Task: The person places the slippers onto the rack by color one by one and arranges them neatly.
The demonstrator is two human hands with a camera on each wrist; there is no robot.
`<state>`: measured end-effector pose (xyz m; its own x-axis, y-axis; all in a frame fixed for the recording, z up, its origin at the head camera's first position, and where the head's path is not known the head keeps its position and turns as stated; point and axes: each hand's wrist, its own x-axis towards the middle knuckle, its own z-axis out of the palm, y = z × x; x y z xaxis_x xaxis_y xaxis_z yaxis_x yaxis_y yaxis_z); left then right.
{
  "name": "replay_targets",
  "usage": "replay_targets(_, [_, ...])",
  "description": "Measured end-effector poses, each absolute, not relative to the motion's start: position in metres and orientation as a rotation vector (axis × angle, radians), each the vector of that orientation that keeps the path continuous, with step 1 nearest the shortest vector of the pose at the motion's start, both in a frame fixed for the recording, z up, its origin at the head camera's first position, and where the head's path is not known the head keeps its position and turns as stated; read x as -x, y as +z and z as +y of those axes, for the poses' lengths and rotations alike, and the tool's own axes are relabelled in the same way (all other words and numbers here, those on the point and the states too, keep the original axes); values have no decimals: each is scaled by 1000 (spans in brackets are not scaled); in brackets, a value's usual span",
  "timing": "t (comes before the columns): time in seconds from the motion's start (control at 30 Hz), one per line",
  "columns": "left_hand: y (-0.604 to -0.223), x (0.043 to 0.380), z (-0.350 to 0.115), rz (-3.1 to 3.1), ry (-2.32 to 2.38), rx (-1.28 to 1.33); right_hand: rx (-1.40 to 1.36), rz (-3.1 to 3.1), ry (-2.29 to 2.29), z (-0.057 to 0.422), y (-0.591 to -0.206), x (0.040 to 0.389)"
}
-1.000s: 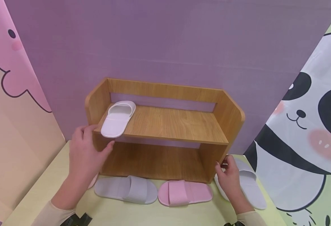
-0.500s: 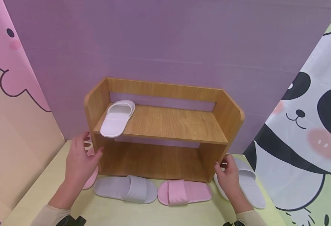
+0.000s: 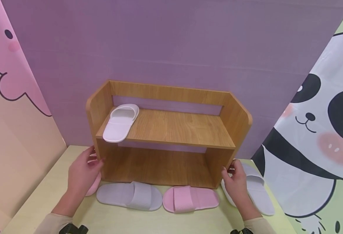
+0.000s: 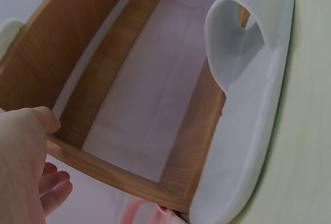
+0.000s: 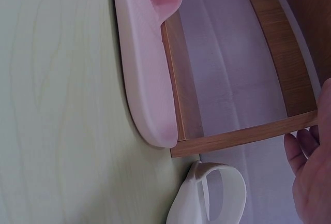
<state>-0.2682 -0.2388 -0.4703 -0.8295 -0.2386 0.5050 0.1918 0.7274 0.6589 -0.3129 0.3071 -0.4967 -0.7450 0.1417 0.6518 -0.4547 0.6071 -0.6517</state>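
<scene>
A two-tier wooden shoe rack (image 3: pixel 183 128) stands against the purple backdrop. My left hand (image 3: pixel 82 172) holds its left side panel, thumb at the front edge and fingers round the outer face. Lower on the opposite panel, my right hand (image 3: pixel 238 185) grips the edge between thumb and fingers. A pale slipper (image 3: pixel 118 130) lies at the left end of the upper shelf, its heel at the front edge. Along the rack's foot lie a grey slipper (image 3: pixel 116 194) and a pink slipper (image 3: pixel 205 197), both turned sideways. In the left wrist view, the thumb (image 4: pixel 49 120) presses on the panel.
Beyond my right hand lie white slippers (image 3: pixel 259 191), partly hidden by that hand. Another pink slipper (image 3: pixel 94 188) shows behind my left hand. Pale yellow tabletop (image 3: pixel 154 224) runs along the front. Printed panels with a panda (image 3: pixel 335 149) and a pink figure (image 3: pixel 22 78) flank the sides.
My left hand has come down from the upper shelf's front left corner, opened away from the rack, then closed on the left panel lower down. The right hand keeps its hold.
</scene>
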Motion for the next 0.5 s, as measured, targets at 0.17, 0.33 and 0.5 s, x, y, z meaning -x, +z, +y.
replay_targets(0.17, [-477, 269, -240, -2396, -987, -22, -234, -2165, 1112, 309, -498, 315])
replay_targets(0.33, [-483, 271, -241, -2355, -955, -5, -218, -2181, 1096, 309, -500, 315])
replay_targets(0.5, [-486, 272, -240, -2312, -954, -1, -205, -2186, 1115, 308, -499, 314])
